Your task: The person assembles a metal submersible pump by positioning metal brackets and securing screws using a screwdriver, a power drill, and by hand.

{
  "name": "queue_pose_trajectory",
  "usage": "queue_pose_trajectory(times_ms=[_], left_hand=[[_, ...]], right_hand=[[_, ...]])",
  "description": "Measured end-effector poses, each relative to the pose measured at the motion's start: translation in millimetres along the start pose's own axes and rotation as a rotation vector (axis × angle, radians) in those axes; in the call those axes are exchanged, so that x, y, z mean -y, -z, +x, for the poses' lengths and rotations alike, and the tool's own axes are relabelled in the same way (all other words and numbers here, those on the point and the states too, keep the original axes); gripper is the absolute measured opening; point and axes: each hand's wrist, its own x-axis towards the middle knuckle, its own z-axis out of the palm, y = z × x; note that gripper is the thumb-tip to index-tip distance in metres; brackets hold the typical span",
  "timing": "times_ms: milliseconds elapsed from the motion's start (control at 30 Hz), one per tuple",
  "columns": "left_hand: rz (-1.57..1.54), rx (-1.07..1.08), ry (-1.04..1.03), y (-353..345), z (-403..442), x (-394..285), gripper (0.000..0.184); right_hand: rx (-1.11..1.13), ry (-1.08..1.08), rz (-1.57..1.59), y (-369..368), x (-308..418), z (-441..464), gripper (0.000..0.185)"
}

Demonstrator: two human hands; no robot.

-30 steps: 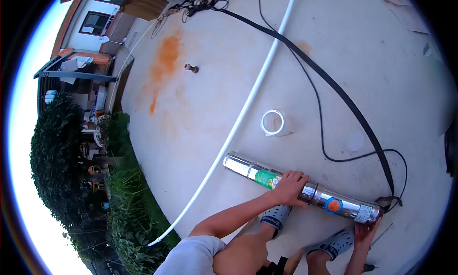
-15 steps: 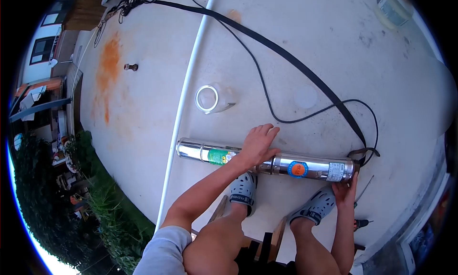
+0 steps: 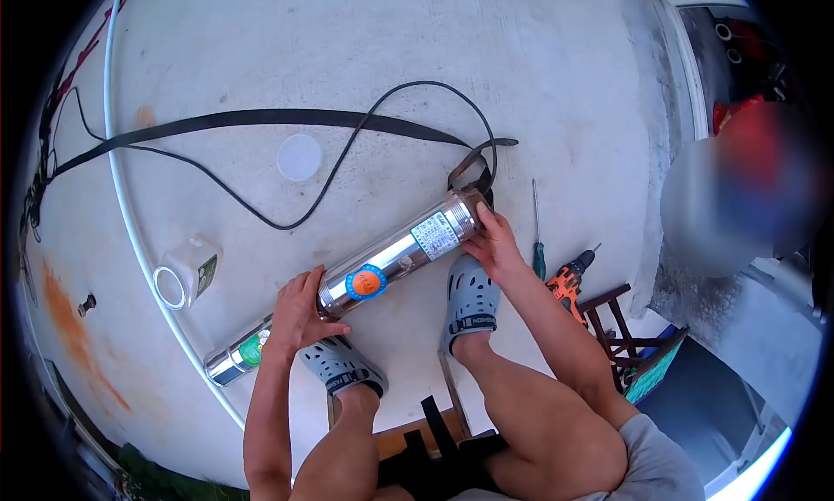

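A long, shiny steel submersible pump [image 3: 397,260] lies slantwise across the ground before my feet, with an orange-and-blue round sticker, a white label and a green label on its casing. My left hand [image 3: 300,314] is laid over the pump's middle, its fingers curled round the casing near a joint. At the upper right end, my right hand [image 3: 497,245] grips the rim with the thumb on top; some of its fingers are hidden. A black cable [image 3: 343,154] and a flat black strap [image 3: 287,116] run to that end.
A clear plastic jar [image 3: 193,273] lies beside a long white pipe [image 3: 129,214]. Nearby is a round white lid [image 3: 300,157]. To the right are a screwdriver [image 3: 539,240], an orange power drill [image 3: 569,280] and a dark wooden stool [image 3: 615,332]. A small metal fitting [image 3: 87,305] sits far left.
My view has turned to the right, bringing the drill and stool into sight. The left hand's stretched fingers now curl over the pump's joint. My right hand stays at the cable end.
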Motion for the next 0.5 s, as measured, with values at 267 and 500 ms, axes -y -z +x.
queue_pose_trajectory(times_ms=[267, 500], left_hand=[[0.050, 0.130, 0.010, 3, 19, -1, 0.108], [0.043, 0.111, 0.018, 5, 22, 1, 0.093]], right_hand=[[0.005, 0.087, 0.202, -24, -5, 14, 0.062], [-0.102, 0.183, 0.184, -28, -18, 27, 0.045]])
